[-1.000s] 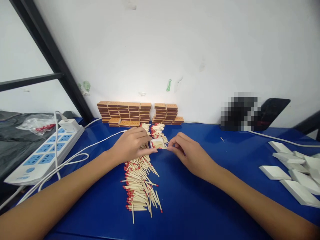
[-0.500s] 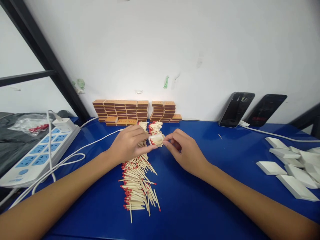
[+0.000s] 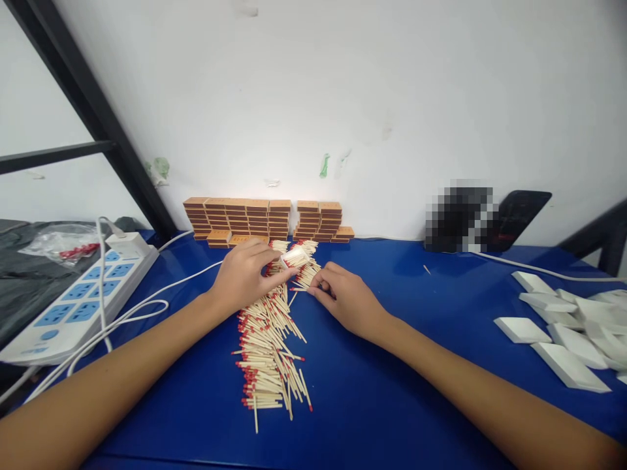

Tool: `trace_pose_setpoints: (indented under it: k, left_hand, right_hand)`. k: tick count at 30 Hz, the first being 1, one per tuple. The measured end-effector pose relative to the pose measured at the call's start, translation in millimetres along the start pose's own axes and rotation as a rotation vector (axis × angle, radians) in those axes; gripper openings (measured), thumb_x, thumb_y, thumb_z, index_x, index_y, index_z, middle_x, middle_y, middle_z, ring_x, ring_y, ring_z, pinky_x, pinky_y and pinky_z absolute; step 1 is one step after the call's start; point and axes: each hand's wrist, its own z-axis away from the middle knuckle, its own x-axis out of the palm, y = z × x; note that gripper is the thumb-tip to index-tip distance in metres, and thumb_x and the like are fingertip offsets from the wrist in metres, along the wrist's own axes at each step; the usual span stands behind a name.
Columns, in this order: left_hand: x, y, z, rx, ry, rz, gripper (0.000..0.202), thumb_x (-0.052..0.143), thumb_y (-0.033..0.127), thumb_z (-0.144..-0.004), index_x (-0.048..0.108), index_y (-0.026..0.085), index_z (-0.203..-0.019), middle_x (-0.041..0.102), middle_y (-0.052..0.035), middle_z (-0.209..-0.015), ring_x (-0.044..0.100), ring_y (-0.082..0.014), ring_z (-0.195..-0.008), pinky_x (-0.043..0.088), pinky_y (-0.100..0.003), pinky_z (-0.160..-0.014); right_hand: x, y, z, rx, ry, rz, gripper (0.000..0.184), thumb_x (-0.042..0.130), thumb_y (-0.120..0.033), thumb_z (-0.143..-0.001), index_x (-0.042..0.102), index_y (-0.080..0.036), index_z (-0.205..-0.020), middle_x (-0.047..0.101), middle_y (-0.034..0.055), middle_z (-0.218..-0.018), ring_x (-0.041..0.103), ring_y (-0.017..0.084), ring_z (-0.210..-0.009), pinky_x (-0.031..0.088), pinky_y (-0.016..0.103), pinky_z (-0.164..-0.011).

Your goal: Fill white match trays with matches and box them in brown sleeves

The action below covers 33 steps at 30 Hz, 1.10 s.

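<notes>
My left hand (image 3: 247, 274) grips a small white matchbox tray (image 3: 292, 256) between thumb and fingers. Matches lie inside the tray, which is tilted over the spread of matches. My right hand (image 3: 343, 297) is closed in a pinch just right of the tray and lower. Pale match ends (image 3: 302, 287) reach into its fingertips; how many it grips is hidden. A long pile of red-headed matches (image 3: 267, 346) runs down the blue table below my left hand. A second, smaller heap (image 3: 306, 247) lies behind the tray.
Stacked brown matchboxes (image 3: 235, 215) stand along the wall. White empty-looking trays (image 3: 563, 339) are heaped at the right. A dark phone (image 3: 524, 219) leans on the wall beside a pixelated patch. At the left are a power strip (image 3: 88, 294) and white cables (image 3: 147, 303).
The tray in my left hand has shifted slightly left and up, its matches showing more. My right hand has moved a little left and down, away from the tray.
</notes>
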Motion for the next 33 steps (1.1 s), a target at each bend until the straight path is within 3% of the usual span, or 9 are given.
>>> trace_pose_setpoints:
  k: [9,22,33]
  left_hand:
    - [-0.5,1.0,1.7,-0.006,-0.029,0.004,0.036,0.068,0.050,-0.093,0.072,0.015,-0.088,0.069,-0.0062,-0.075,0.064,-0.0217,-0.076,0.051,-0.036,-0.071]
    - [-0.4,0.1,1.9,0.009,-0.030,0.001,0.030,0.070,0.045,-0.091,0.072,0.015,-0.089,0.068,-0.0056,-0.076,0.064,-0.0220,-0.077,0.051,-0.036,-0.073]
    - [-1.6,0.8,1.0,0.034,-0.030,-0.003,0.033,0.069,0.047,-0.092,0.072,0.015,-0.091,0.069,-0.0064,-0.076,0.065,-0.0223,-0.078,0.052,-0.036,-0.073]
  right_hand:
    - [-11.5,-1.4,9.0,-0.013,-0.096,0.071,0.005,0.060,-0.021,-0.098,0.063,-0.020,-0.094,0.059,0.0026,-0.095,0.054,0.013,-0.072,0.040,0.027,-0.066]
    - [-1.2,-6.2,5.7,-0.122,-0.044,0.057,0.005,0.060,-0.020,-0.098,0.063,-0.021,-0.102,0.059,0.0028,-0.099,0.055,0.013,-0.074,0.040,0.027,-0.068]
    - [-10.9,-3.7,10.1,-0.055,-0.112,0.087,0.006,0.057,-0.021,-0.100,0.061,-0.019,-0.096,0.060,0.0036,-0.098,0.054,0.014,-0.073,0.041,0.028,-0.067]
